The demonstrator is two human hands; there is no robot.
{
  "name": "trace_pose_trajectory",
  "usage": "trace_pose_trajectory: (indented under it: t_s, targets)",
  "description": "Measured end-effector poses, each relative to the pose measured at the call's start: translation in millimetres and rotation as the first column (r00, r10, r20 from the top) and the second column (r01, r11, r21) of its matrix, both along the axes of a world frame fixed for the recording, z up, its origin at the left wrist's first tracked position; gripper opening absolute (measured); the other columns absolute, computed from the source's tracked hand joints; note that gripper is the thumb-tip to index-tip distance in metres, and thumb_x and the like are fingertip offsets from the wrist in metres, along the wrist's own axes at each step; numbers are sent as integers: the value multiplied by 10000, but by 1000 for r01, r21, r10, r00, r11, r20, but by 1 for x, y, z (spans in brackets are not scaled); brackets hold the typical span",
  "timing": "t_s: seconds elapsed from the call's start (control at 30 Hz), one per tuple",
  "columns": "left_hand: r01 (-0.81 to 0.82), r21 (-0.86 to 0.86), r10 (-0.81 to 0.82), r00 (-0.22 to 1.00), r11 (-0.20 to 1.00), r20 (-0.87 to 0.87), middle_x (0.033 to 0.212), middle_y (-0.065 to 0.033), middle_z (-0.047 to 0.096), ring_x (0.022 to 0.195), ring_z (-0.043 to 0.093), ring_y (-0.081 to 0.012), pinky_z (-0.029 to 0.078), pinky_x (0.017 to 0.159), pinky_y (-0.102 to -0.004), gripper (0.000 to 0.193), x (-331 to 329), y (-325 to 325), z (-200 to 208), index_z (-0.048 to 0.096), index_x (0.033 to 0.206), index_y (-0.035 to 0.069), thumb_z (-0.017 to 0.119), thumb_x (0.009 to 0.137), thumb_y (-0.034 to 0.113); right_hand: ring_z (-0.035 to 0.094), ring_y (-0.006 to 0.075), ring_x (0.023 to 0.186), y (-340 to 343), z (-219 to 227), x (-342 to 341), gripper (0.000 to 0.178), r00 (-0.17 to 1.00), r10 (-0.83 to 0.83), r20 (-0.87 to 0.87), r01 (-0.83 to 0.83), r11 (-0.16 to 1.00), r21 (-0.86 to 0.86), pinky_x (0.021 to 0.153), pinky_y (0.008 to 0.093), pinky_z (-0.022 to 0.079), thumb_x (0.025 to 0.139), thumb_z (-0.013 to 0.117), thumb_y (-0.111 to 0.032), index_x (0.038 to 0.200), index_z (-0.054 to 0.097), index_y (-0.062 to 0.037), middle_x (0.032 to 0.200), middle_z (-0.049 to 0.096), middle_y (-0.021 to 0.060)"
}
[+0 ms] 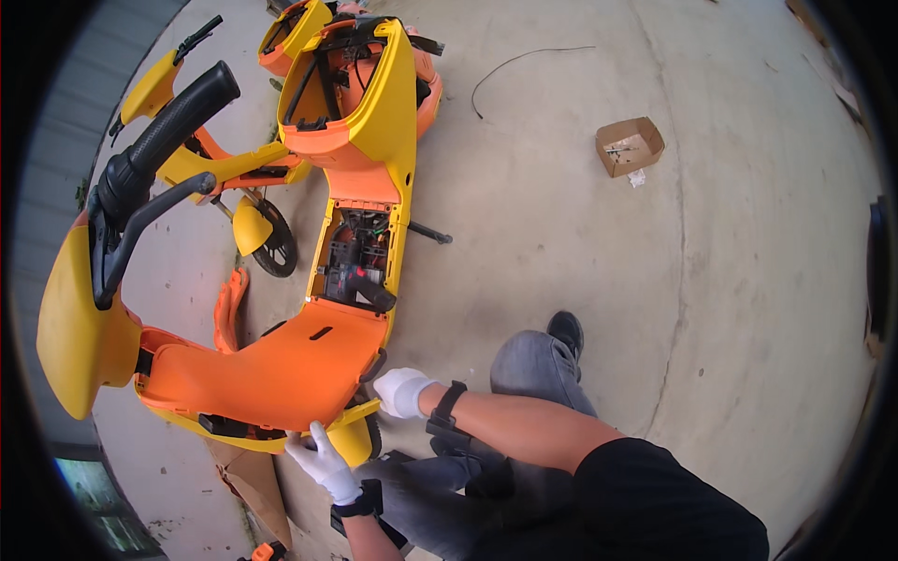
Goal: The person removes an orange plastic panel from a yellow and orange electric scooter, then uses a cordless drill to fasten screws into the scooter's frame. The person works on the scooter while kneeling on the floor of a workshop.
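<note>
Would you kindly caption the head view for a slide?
White-gloved left hand and right hand at the yellow trim of a yellow-orange scooter.

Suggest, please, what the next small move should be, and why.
Perhaps steady the yellow side trim with both hands: the left hand appears to touch it, the right hand is by its end, and it stands partly apart from the orange floor panel.

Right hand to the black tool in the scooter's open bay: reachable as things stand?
Likely yes: the bay is uncovered, and nothing visible blocks a path over the panel edge from the right hand to the black tool.
</note>
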State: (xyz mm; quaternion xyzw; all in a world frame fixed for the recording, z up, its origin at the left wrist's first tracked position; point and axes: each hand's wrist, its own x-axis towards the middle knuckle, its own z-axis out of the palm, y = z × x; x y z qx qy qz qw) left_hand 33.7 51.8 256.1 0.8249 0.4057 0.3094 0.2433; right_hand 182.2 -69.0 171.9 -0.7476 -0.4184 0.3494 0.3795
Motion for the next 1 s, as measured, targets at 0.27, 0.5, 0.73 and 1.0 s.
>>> trace_pose_trajectory:
  t_s: [0.27,0.5,0.73,1.0]
  targets:
    - [171,178,-109,943,969,-315,1033,-267,644,933,620,-436,489,805,-444,285,11,25,15,628,1081,-47,600,941,199,657,391,902,-1,2,3,257,999,37,4,-37,999,-27,804,465,520,860,594,-267,959,684,-47,930,692,194]
    - [195,383,-71,947,903,-314,750,-226,621,692,602,-427,473,614,-457,234,14,17,19,646,901,-3,617,944,226,657,379,920,2,5,3,270,998,57,-13,-57,998,-33,821,454,521,863,604,-267,1010,692,-59,950,692,199]
    - [195,367,-70,942,910,-328,834,-197,650,769,625,-407,492,668,-456,191,8,27,12,642,926,17,620,927,206,656,380,946,13,1,7,279,998,62,-5,-62,996,-67,847,456,518,865,601,-277,990,702,-49,964,698,193]
    - [173,298,-66,939,939,-338,780,-172,639,754,626,-385,496,663,-449,176,3,29,17,639,914,39,631,915,214,654,363,943,16,-9,4,277,999,41,20,-40,997,-64,844,444,516,856,629,-304,987,691,-68,972,700,177]
